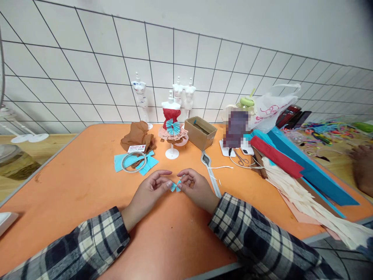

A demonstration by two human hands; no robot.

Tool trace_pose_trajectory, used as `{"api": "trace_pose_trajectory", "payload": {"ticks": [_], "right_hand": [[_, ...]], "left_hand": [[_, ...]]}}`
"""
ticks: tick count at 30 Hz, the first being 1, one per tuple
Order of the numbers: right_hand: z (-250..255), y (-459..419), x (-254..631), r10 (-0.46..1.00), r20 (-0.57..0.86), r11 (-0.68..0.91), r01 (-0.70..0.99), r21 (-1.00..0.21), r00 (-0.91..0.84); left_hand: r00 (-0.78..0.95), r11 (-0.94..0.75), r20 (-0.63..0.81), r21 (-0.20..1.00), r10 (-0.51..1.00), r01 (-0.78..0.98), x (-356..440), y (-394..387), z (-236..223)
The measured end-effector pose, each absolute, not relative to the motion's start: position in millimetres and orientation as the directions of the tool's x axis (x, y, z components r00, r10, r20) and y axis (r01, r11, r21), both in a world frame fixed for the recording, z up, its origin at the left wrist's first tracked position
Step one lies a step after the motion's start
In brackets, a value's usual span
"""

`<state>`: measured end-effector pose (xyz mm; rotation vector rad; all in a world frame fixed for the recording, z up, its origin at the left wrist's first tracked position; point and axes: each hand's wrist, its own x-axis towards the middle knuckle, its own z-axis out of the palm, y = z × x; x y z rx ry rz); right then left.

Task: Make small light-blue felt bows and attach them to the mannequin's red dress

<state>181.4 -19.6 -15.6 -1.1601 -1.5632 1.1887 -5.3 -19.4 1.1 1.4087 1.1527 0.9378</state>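
Note:
A small light-blue paper bow [175, 186] is pinched between my two hands, low over the orange table. My left hand [154, 187] closes thumb and fingers on the bow's left side. On its right side, my right hand [196, 187] grips with thumb and curled fingers. Beyond them stands a small white dress form [171, 152] wearing a red bodice [171, 116], a larger blue bow [173, 127] and a pink ruffled skirt [169, 134]. A roll of tape [124, 163] lies on blue paper pieces [151, 163] to the left.
Brown crumpled paper [136, 134] and a cardboard box [201, 134] flank the dress form. White dress forms [141, 95] stand behind. Right of my hands lie a grey tool [212, 175], scissors [241, 160], a propped phone [237, 127] and strips of coloured paper [279, 155].

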Motion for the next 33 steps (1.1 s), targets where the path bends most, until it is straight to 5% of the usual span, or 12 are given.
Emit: {"api": "trace_pose_trajectory", "payload": {"ticks": [12,18,28,33], "right_hand": [[-15,-22,180,0.960,0.125,0.229,0.449,-0.864,-0.249],[-16,-22,180,0.941,0.190,0.305,0.462,-0.833,-0.280],[-9,-22,178,0.983,0.039,0.089,0.276,-0.957,-0.182],[-19,-17,184,0.962,0.098,0.197,0.393,-0.898,-0.256]], "left_hand": [[0.275,-0.025,-0.014,0.990,0.961,0.140,-2,-21,-12],[0.300,-0.077,0.031,0.987,0.954,0.144,1,-22,-14],[0.263,-0.048,0.016,0.992,0.965,0.119,-1,-21,-12],[0.236,-0.184,0.116,0.940,0.965,0.287,-11,-16,-6]]}}
